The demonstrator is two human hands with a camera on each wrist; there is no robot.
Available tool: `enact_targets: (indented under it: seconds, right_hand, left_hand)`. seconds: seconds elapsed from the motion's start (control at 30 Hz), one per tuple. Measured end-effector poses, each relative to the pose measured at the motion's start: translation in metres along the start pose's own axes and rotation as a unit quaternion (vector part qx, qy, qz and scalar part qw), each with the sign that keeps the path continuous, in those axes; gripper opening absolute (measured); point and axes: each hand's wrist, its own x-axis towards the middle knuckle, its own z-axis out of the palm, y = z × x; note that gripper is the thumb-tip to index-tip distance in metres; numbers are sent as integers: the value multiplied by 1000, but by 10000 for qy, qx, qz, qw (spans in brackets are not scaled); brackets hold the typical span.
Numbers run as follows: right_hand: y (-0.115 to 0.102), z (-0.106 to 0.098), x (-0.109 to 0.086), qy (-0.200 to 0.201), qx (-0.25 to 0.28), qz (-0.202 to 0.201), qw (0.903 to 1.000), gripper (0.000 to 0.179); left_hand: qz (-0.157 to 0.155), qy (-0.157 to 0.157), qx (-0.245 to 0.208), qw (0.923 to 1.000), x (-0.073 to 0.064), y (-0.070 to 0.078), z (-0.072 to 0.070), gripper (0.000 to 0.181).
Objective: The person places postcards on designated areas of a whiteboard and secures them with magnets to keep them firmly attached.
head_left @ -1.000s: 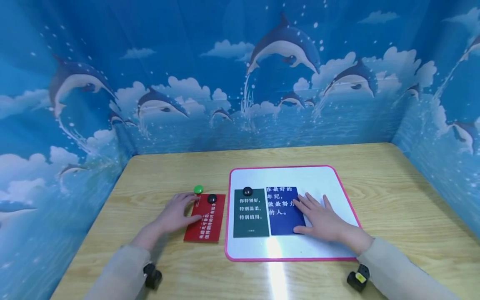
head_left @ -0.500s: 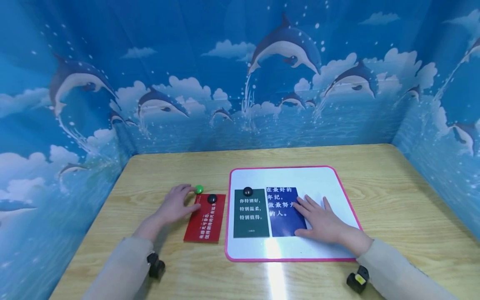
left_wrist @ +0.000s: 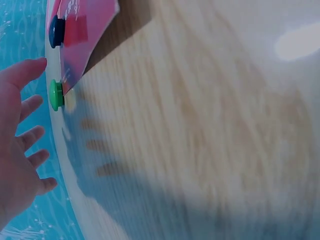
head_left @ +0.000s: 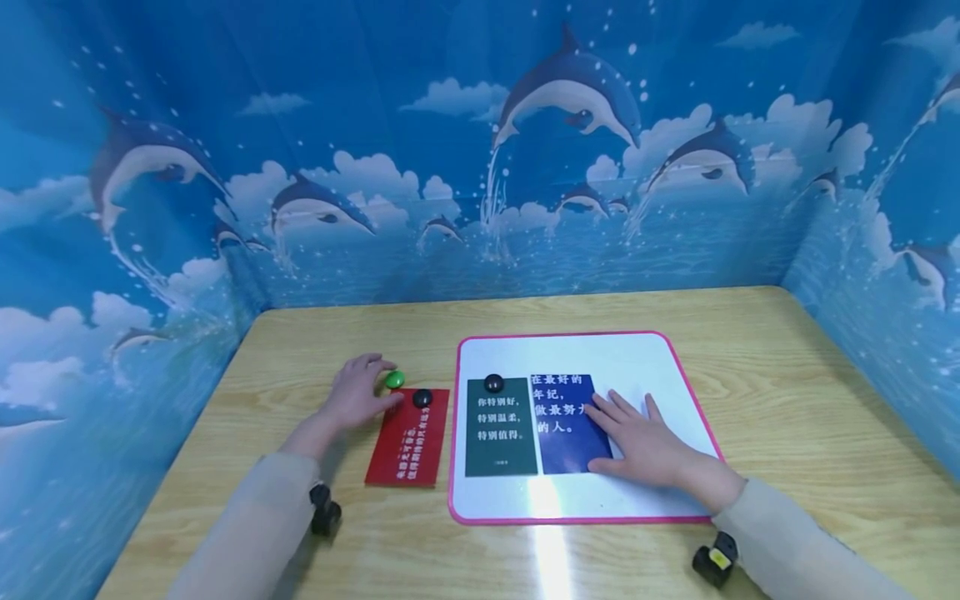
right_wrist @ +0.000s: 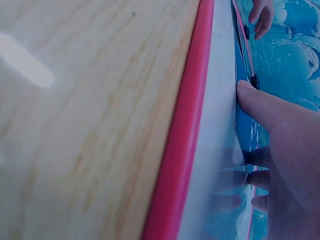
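Note:
My left hand hovers at the left of a green round magnet, fingers loosely bent and spread, with nothing between them. In the left wrist view a gap shows between the fingers and the green magnet. The thumb reaches toward the top of a red card, which lies on the table with a black round magnet on its upper part. On the whiteboard, my right hand rests with spread fingers over the right edge of a dark blue card.
A dark green card lies beside the blue one on the whiteboard, a second black magnet at its top. The board has a pink rim and lies on a wooden table. A blue dolphin curtain stands behind.
My left hand has moved forward, away from me, from over the red card's left side to beside the green magnet. My right hand stays practically still.

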Motion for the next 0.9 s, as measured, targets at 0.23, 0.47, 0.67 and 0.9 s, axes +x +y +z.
enact_targets:
  seconds: [0.23, 0.47, 0.67, 0.9]
  right_hand:
    - [0, 1, 0, 14, -10, -8, 10000, 78]
    - [-1, 1, 0, 21, 0, -3, 10000, 78]
    - [-2, 1, 0, 1, 6, 56, 10000, 78]
    - [-4, -4, -1, 77, 10, 145, 9999, 77]
  left_hand:
    - [-192, 210, 142, 9995, 7, -3, 4, 42]
    - [-372, 238, 300, 9986, 10, 0, 6, 36]
    - [-368, 201, 299, 9987, 9, -1, 6, 35]
    - [-268, 256, 213, 9991, 7, 1, 2, 34]
